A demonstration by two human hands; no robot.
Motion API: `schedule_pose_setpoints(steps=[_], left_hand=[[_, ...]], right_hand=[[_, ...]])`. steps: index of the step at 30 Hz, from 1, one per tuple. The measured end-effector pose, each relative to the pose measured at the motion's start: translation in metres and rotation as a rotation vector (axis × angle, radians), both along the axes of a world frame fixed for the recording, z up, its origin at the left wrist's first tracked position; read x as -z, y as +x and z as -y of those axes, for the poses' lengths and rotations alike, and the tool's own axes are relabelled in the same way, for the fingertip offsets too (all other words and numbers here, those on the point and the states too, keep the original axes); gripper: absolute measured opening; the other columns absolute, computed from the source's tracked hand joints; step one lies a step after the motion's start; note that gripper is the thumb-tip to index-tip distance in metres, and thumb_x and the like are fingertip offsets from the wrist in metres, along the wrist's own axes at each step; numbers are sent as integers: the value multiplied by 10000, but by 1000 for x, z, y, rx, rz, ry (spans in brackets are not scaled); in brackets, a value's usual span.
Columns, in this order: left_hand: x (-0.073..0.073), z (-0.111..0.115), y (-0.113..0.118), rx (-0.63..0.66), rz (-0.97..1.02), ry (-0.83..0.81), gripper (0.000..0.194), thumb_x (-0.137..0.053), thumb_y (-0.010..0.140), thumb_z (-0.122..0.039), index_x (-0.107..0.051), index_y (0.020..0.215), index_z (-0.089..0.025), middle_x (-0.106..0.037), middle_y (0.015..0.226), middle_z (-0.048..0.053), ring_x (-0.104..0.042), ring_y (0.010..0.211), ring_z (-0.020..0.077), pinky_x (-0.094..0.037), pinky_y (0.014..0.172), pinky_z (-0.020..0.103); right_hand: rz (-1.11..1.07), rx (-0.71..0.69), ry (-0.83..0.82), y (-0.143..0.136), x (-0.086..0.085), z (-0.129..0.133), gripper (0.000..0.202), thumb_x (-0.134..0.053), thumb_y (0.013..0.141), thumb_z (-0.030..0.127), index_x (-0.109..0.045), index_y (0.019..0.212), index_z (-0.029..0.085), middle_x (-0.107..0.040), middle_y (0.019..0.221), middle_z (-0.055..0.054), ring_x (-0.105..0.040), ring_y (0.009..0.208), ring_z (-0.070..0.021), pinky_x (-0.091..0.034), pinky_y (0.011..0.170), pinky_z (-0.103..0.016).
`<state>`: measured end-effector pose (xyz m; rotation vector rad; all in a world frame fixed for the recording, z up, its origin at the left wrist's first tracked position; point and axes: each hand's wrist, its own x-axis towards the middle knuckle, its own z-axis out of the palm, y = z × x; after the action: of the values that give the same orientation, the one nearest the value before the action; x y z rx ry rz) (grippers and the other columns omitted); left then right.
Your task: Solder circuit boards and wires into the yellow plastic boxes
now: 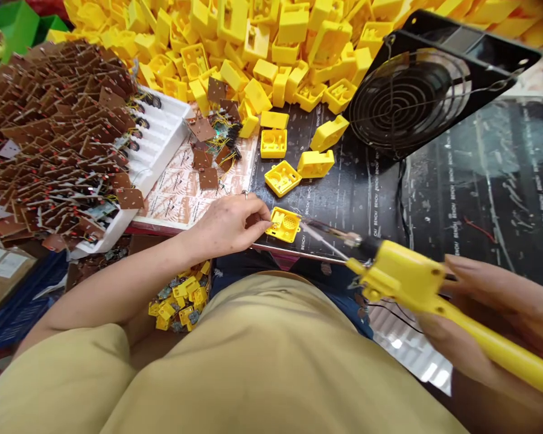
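On the bench (443,199) by its near edge, the case (291,224) looks light, stiff, slick, best taken by outer walls; left grip (228,223) pinched narrow against it, hold unclear; right grip (502,289) wraps the iron (407,274), likely heavier, handle-only.

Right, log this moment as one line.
left hand: fingertips at open yellow casing | right hand: holding yellow soldering tool, tip beside casing | nearby: black fan, brown board pile

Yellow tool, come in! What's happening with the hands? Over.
Left hand: fingers at small open case. Right hand: holding yellow tool, tip at case's other side. More yellow cases just beyond.
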<state>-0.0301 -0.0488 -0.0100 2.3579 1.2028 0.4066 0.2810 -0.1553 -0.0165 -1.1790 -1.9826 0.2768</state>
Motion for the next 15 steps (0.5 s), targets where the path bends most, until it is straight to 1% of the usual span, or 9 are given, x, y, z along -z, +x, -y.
schedule_pose_setpoints(steps=[1, 2, 4, 6, 8, 10, 12, 15], left_hand=[[0, 0, 0, 4, -10, 4, 113, -605, 849, -214, -686, 800, -153, -670, 712, 8, -559, 605, 108, -402, 621, 239], [-1, 0, 0, 9, -19, 9, 109, -605, 849, -209, -686, 799, -156, -668, 709, 5, -562, 609, 109, -404, 626, 241], [-2, -1, 0, 19, -33, 15, 105, -607, 852, -202, -686, 801, -155, -663, 705, 4, -566, 617, 112, -406, 633, 243], [-3, -1, 0, 27, -44, 16, 104, -612, 855, -204, -688, 806, -154, -661, 703, 5, -570, 627, 116, -410, 642, 248], [-4, -1, -1, 29, -51, 13, 104, -614, 857, -208, -689, 807, -156, -661, 706, 6, -572, 638, 120, -414, 652, 252], [-4, -2, -1, 29, -41, 8, 101, -611, 854, -201, -686, 801, -158, -661, 713, 4, -567, 637, 116, -412, 648, 249], [-4, -3, -1, 5, 1, 6, 98, -605, 851, -194, -681, 799, -158, -667, 733, 1, -565, 637, 108, -408, 638, 240], [-2, -7, 0, -45, 80, 27, 99, -604, 845, -199, -676, 795, -154, -672, 747, 0, -573, 653, 105, -412, 637, 231]], right_hand=[[3, -39, -6, -2, -6, -2, 533, -694, 856, 343, -547, 1369, 337, -722, 936, -30, -697, 709, -209, -542, 432, -294], [2, -94, -7, -6, -12, -5, 570, -707, 846, 294, -530, 1387, 330, -726, 889, -16, -697, 680, -200, -550, 433, -289], [-7, -202, 23, -15, -22, -12, 574, -737, 825, 208, -543, 1358, 295, -718, 812, 15, -698, 673, -168, -593, 520, -261], [27, -266, 54, -24, -28, -19, 468, -760, 812, 171, -588, 1242, 233, -706, 783, 26, -697, 699, -132, -604, 617, -224], [87, -306, 40, -28, -30, -21, 345, -758, 820, 172, -598, 1125, 195, -705, 801, 15, -692, 724, -108, -595, 673, -201], [119, -307, 18, -28, -28, -21, 279, -749, 830, 178, -595, 1063, 190, -704, 828, 2, -688, 745, -106, -588, 694, -206], [136, -293, 7, -27, -25, -18, 240, -735, 845, 197, -600, 1044, 202, -703, 837, -2, -684, 744, -114, -585, 688, -222], [121, -206, 0, -27, -20, -16, 114, -660, 907, 234, -610, 1010, 227, -687, 802, -7, -676, 704, -126, -581, 659, -242]])
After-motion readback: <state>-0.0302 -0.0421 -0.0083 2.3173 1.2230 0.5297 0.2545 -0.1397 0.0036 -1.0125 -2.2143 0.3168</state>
